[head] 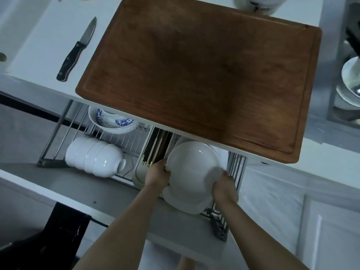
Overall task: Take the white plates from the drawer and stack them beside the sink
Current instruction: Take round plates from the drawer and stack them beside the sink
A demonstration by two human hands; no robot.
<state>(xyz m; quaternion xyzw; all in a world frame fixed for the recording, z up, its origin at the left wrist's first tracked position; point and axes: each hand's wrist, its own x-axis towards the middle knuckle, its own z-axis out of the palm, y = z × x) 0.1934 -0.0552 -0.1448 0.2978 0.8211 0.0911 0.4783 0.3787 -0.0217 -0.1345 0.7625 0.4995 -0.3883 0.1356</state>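
Observation:
A stack of white plates (191,176) stands on edge at the right end of the pulled-out wire drawer (120,139). My left hand (157,173) grips the stack's left rim. My right hand (224,189) grips its right rim. Both hands are closed on the plates, which tilt toward me just under the counter's front edge. The sink (346,78) lies at the far right, with white dishes in it.
A large brown cutting board (194,75) covers the counter above the drawer. A black-handled knife (77,50) lies on the counter to its left. In the drawer sit a row of white bowls (95,159), a blue-patterned bowl (112,121) and a chopstick holder (155,149).

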